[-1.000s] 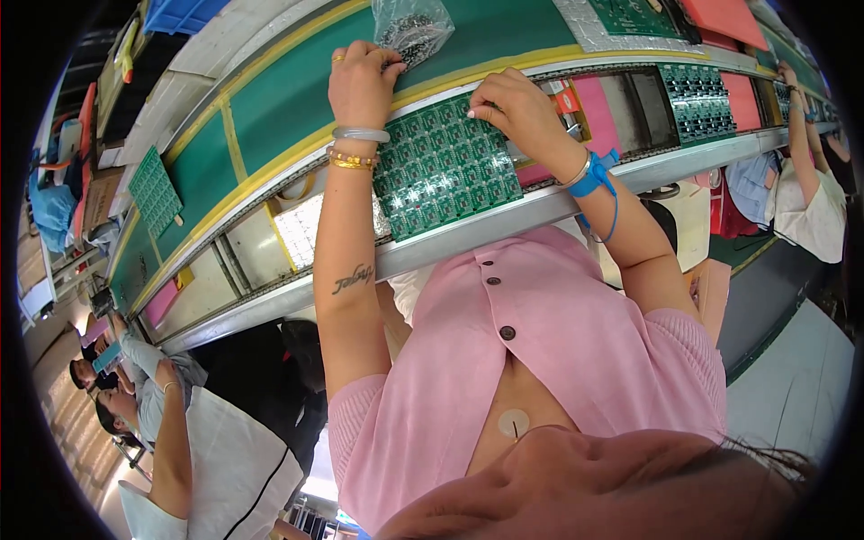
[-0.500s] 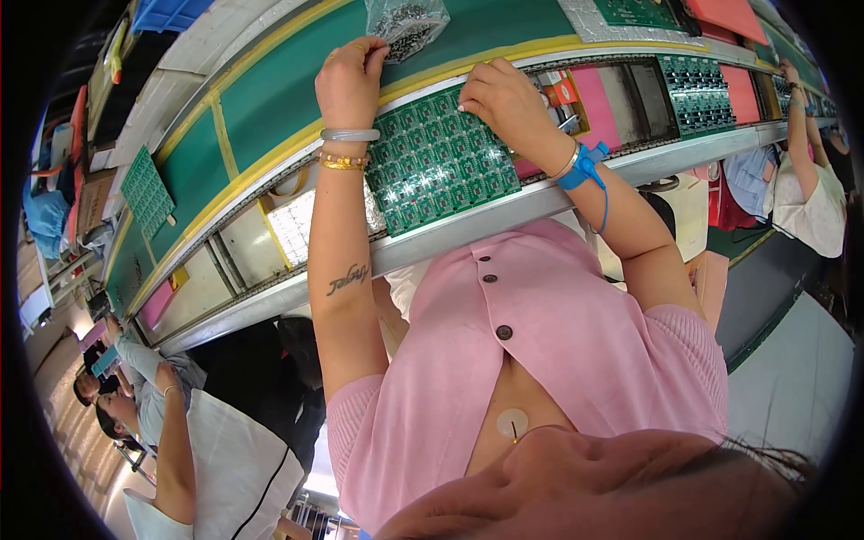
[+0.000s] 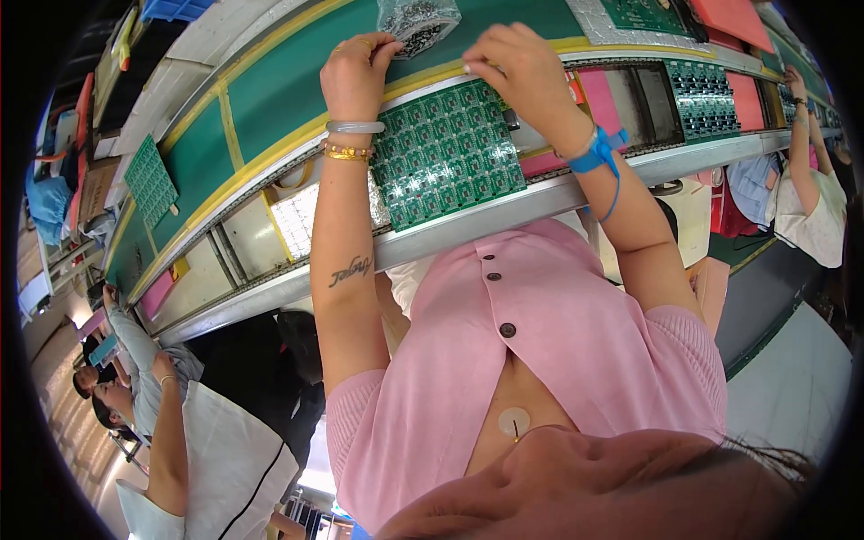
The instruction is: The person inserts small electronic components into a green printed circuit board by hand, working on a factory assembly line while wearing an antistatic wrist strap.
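A green panel of many small circuit boards [image 3: 447, 155] lies on the rail line in front of me. Past its far left corner, my left hand [image 3: 354, 79] has thumb and forefinger pinched beside a clear plastic bag [image 3: 418, 27] of small dark metal parts. Whatever sits in that pinch is too small to name. My right hand [image 3: 522, 79] is raised over the panel's far right corner, slightly blurred, its fingers curled and thumb drawn in. A small pale spot shows at a fingertip; I cannot tell whether it is a part.
Beyond the rails runs a green work surface [image 3: 288, 76] edged with yellow tape. Another circuit board panel [image 3: 151, 184] lies at the left. More populated boards [image 3: 706, 101] sit on the line to the right. A metal rail [image 3: 468, 216] borders the near side. Co-workers sit on both sides.
My right hand has lifted off the panel's far right corner and moved up and away, toward the bag's side. The left hand stays pinched by the bag, shifted only slightly.
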Tool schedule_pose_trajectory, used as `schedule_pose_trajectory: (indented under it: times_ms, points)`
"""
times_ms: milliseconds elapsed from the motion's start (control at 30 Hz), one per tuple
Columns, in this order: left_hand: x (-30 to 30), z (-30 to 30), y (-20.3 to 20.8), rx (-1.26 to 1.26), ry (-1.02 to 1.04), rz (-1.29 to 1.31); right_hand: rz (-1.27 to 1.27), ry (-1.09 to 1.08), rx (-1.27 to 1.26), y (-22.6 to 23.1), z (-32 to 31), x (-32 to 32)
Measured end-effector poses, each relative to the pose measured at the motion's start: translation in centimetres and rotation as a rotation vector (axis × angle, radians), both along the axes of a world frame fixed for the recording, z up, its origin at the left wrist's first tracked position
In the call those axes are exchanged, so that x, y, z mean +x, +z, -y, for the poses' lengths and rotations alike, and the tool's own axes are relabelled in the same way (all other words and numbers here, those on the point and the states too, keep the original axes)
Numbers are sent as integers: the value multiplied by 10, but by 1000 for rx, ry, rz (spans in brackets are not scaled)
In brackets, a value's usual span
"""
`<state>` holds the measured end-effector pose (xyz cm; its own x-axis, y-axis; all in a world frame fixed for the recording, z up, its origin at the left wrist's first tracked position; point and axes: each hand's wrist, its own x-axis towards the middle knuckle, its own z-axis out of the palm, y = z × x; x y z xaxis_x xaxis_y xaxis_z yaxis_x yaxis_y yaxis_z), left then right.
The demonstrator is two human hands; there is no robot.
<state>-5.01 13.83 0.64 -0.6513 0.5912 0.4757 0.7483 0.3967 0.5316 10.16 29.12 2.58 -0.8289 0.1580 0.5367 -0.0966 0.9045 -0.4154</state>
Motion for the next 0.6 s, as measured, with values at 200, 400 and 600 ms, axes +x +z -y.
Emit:
schedule_pose_trajectory:
  times_ms: [200,400,600]
  points:
    - [7,16,12,83,-3,125,37,-15,141,2,8,-59]
    - [33,57,28,72,-86,340,5,-255,507,-30,13,-76]
    - [43,84,14,-8,5,678,20,-108,143,-39,7,-80]
